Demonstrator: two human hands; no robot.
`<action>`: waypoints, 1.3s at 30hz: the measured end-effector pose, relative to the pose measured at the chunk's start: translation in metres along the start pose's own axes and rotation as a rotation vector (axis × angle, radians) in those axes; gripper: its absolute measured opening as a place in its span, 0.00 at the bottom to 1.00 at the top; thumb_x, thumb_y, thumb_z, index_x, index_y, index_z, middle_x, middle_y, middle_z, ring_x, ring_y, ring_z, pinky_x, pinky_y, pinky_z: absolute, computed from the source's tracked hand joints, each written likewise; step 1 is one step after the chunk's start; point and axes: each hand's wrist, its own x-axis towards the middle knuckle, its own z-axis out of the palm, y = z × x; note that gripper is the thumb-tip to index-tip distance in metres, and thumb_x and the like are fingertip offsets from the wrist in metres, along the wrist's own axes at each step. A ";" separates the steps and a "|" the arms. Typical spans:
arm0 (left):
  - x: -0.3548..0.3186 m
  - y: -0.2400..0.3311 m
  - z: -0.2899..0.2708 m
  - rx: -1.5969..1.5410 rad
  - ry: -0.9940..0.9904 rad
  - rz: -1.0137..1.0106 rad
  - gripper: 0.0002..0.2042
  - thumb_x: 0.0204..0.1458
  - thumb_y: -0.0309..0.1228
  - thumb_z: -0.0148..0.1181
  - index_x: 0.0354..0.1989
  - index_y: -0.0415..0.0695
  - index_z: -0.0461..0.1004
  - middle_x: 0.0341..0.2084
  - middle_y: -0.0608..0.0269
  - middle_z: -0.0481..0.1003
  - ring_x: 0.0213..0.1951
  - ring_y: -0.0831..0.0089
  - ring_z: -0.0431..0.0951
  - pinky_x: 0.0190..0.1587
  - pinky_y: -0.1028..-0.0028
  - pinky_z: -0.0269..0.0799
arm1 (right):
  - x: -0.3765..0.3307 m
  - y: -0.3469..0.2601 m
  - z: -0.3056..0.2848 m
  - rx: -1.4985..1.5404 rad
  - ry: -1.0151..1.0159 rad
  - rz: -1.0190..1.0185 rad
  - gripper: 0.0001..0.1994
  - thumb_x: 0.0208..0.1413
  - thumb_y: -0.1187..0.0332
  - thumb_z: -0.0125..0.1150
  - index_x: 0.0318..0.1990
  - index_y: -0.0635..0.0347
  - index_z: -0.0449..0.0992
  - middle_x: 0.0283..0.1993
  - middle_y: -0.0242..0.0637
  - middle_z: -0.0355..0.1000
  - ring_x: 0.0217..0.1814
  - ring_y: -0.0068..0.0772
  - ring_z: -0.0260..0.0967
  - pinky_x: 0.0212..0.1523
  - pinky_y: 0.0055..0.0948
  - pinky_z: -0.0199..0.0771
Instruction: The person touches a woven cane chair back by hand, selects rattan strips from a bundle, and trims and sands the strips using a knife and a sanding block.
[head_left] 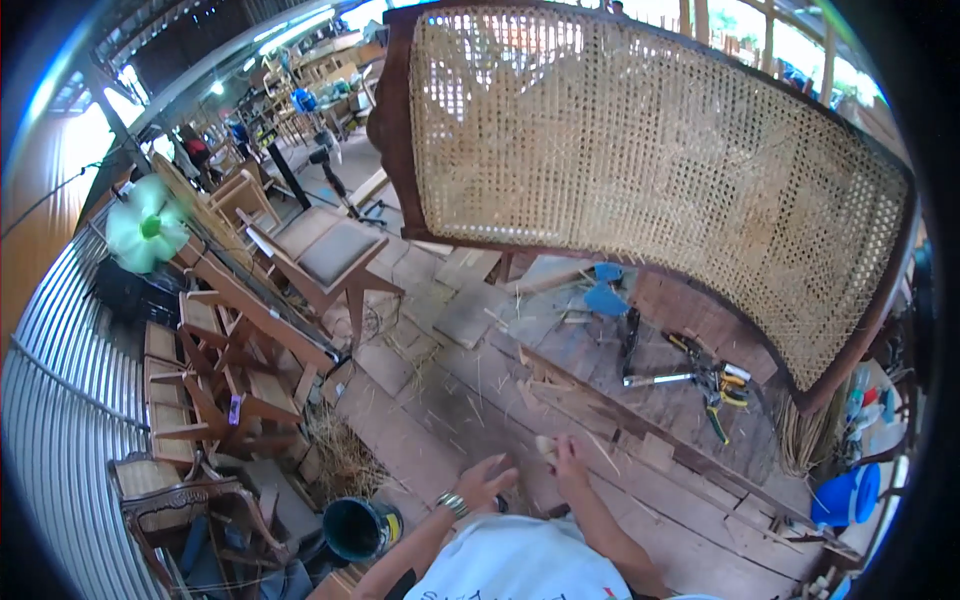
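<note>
Low in the middle of the view, my right hand (pixel 570 462) is closed on a small pale beige piece (pixel 545 446) that looks like a coil of cane strip, though it is too small to be sure. A thin pale strand (pixel 604 453) shows beside that hand. My left hand (pixel 482 483), with a metal watch (pixel 453 503) at the wrist, is held to its left with the fingers apart and nothing visible in them. Beyond both hands stands a large curved dark-wood frame with a woven cane panel (pixel 640 140), its lower edge bristling with loose strand ends.
Pliers and other hand tools (pixel 722 385) lie on a wooden platform at right, near a blue object (pixel 604 292). A blue bucket (pixel 846 495) stands far right. At left are stacked chair frames (pixel 225 380), a dark bucket (pixel 360 528), cane scraps (pixel 340 450) and a spinning fan (pixel 150 226).
</note>
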 end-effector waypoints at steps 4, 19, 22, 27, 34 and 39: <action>0.024 0.056 0.003 -0.155 -0.183 -0.189 0.21 0.79 0.49 0.80 0.65 0.44 0.95 0.49 0.63 0.93 0.51 0.77 0.86 0.55 0.65 0.85 | 0.016 -0.014 -0.003 0.182 -0.028 0.124 0.26 0.90 0.37 0.66 0.75 0.43 0.88 0.64 0.26 0.89 0.53 0.23 0.81 0.36 0.34 0.78; -0.125 -0.160 -0.117 0.122 -0.044 -0.565 0.16 0.84 0.41 0.71 0.51 0.38 0.92 0.30 0.61 0.88 0.33 0.70 0.88 0.38 0.61 0.83 | 0.068 0.079 -0.409 -0.454 0.262 -0.017 0.23 0.86 0.42 0.73 0.66 0.52 0.88 0.48 0.35 0.86 0.37 0.29 0.81 0.35 0.38 0.85; -0.116 -0.194 -0.069 0.094 -0.030 -0.490 0.13 0.85 0.38 0.71 0.60 0.40 0.92 0.32 0.64 0.91 0.34 0.72 0.89 0.40 0.63 0.85 | 0.088 0.104 -0.345 -0.769 -0.077 0.080 0.24 0.82 0.43 0.79 0.67 0.52 0.90 0.51 0.36 0.87 0.39 0.29 0.84 0.39 0.40 0.89; -0.128 -0.176 -0.031 0.079 -0.105 -0.523 0.13 0.84 0.39 0.73 0.60 0.41 0.93 0.35 0.62 0.93 0.38 0.73 0.93 0.46 0.63 0.89 | 0.105 0.031 -0.195 -0.408 -0.038 -0.028 0.24 0.85 0.45 0.77 0.73 0.49 0.86 0.53 0.39 0.92 0.38 0.32 0.86 0.38 0.44 0.89; -0.085 -0.163 -0.054 -0.271 0.230 -0.479 0.16 0.86 0.40 0.72 0.56 0.37 0.93 0.32 0.67 0.89 0.34 0.76 0.85 0.41 0.67 0.82 | 0.146 0.008 -0.071 -0.540 -0.517 -0.215 0.24 0.88 0.43 0.72 0.69 0.54 0.86 0.53 0.38 0.92 0.41 0.36 0.90 0.39 0.46 0.91; 0.032 -0.012 -0.039 -0.245 -0.005 -0.359 0.20 0.85 0.46 0.73 0.51 0.38 0.92 0.29 0.71 0.83 0.32 0.77 0.81 0.33 0.67 0.74 | 0.071 0.059 0.039 -0.216 -0.752 0.138 0.20 0.96 0.46 0.61 0.68 0.51 0.86 0.59 0.27 0.88 0.61 0.22 0.84 0.59 0.33 0.90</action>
